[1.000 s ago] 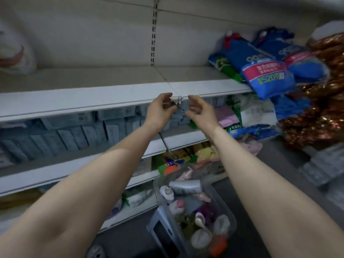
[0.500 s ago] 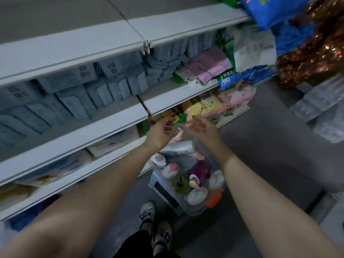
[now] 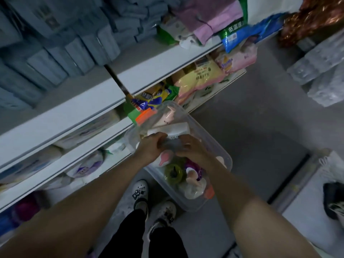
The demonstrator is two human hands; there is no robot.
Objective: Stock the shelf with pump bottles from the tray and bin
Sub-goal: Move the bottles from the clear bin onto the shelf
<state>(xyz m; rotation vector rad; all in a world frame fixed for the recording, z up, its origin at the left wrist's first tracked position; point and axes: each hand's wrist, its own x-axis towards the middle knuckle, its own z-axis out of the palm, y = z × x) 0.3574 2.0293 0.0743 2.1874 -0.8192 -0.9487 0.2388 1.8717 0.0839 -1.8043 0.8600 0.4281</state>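
Observation:
A clear plastic bin [image 3: 217, 146] stands on the floor in front of the shelves, filled with pump bottles. Both my hands are down inside it. My left hand [image 3: 150, 148] and my right hand [image 3: 192, 151] curl round the two ends of a greyish bottle [image 3: 172, 143] that lies across the bin. Just beyond it lies a white bottle [image 3: 170, 129], and a pink pump bottle [image 3: 167, 117] at the far end. Nearer me stand a pink-topped white bottle [image 3: 163, 159], a green bottle [image 3: 174, 173] and a purple one [image 3: 194, 164].
White shelf boards [image 3: 74, 112] run along the left, stocked with grey-blue packs [image 3: 55, 53] and bagged goods [image 3: 197, 77]. My shoes [image 3: 140, 190] stand beside the bin. Wrapped packs [image 3: 323, 71] sit on the floor at right, a low white platform [image 3: 307, 220] lower right.
My view has dropped from the upper shelf edge to the bin. Both hands moved down from the shelf rail into the bin and closed on the greyish bottle.

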